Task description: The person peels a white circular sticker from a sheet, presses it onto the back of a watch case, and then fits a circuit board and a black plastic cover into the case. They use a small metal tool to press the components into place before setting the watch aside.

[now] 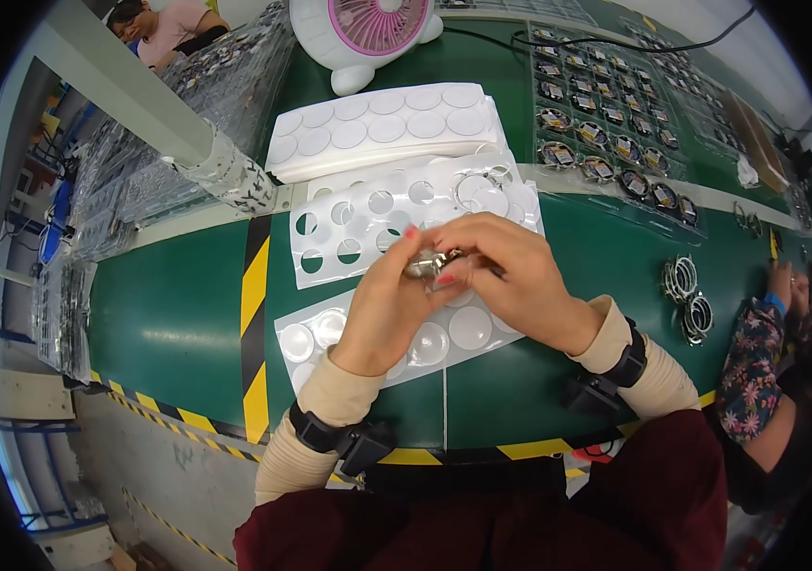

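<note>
My left hand (385,309) and my right hand (517,276) meet over the middle of the bench. Between their fingers is a small shiny metal part (428,265), mostly covered, so its exact kind cannot be made out. Both hands have bent fingers closed around it. Beneath them lies a white sheet with round stickers (354,324). Just beyond is a pale sheet with round cut-outs (330,228), several showing green bench through them. A clear ring-like piece (482,193) rests on its right part.
Farther back lies a stack of white round-sticker sheets (377,143), with a white and pink fan (360,48) behind. Clear trays (606,124) of round parts fill the back right. Metal rings (687,297) lie at right, near a co-worker's floral sleeve (752,352). A post (139,95) rises at left.
</note>
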`<action>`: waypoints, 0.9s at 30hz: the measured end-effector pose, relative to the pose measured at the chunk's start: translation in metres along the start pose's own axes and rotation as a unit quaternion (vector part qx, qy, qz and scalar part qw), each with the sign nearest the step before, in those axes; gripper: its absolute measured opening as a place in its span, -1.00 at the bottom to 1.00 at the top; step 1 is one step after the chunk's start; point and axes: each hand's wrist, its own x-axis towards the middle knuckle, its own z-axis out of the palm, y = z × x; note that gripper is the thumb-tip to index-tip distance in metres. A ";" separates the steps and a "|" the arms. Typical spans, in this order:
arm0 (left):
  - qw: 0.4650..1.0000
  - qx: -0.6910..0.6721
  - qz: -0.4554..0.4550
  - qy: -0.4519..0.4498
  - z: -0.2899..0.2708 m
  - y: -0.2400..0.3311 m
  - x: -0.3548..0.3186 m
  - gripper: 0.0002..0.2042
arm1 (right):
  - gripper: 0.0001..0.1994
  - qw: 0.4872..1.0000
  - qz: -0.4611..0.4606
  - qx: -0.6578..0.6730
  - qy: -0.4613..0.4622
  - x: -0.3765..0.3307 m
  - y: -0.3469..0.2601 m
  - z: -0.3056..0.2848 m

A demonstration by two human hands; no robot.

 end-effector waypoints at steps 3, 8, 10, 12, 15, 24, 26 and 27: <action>0.993 0.087 0.075 -0.008 0.005 -0.010 -0.001 -0.63 | -0.80 0.982 0.123 0.140 0.021 0.002 -0.001 -0.002; 0.941 0.273 0.198 -0.020 0.007 -0.016 -0.008 -0.58 | -0.83 0.931 0.254 0.261 -0.009 0.010 -0.010 -0.011; 0.936 0.288 0.202 -0.016 0.006 -0.018 -0.010 -0.57 | -0.83 0.929 0.255 0.268 -0.009 0.010 -0.013 -0.012; 0.912 0.334 0.238 -0.005 0.006 -0.019 -0.010 -0.59 | -0.84 0.925 0.255 0.283 -0.011 0.011 -0.014 -0.013; 0.893 0.364 0.263 0.000 0.005 -0.021 -0.012 -0.61 | -0.84 0.932 0.244 0.269 -0.014 0.008 -0.014 -0.012; 0.863 0.405 0.302 0.004 0.004 -0.022 -0.012 -0.63 | -0.84 0.906 0.256 0.336 -0.031 0.010 -0.013 -0.012; 0.845 0.431 0.318 0.003 0.006 -0.023 -0.014 -0.63 | -0.84 0.911 0.248 0.327 -0.043 0.009 -0.014 -0.015; 0.819 0.457 0.348 0.004 0.007 -0.024 -0.016 -0.63 | -0.83 0.915 0.239 0.320 -0.056 0.008 -0.015 -0.016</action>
